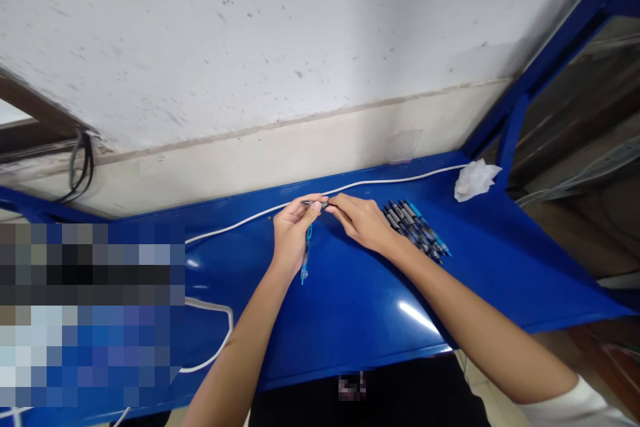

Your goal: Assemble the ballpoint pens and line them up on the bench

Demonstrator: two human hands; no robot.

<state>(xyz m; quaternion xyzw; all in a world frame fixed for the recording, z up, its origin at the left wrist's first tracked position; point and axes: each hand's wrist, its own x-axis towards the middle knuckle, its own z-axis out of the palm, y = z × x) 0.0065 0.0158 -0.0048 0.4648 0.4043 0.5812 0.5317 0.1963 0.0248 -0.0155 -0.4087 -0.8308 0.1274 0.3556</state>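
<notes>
Near the back of the blue table (350, 307), my left hand (290, 233) is closed on a dark pen (309, 203), held roughly level. The fingertips of my right hand (364, 221) pinch the pen's right end, so that end is mostly hidden. Below my left palm is a light-blue pen (305, 260), slanting down toward me; I cannot tell whether the hand touches it. Just right of my right hand lies a pile of pens (415, 228), several dark and grey with light-blue ones along the right side.
A white cable (400, 179) runs along the table's back by the wall (260, 60). Crumpled white paper (476, 180) lies at the back right, close to a blue metal frame (515, 127). Another white cord (231, 320) loops at left, beside a blurred-out area.
</notes>
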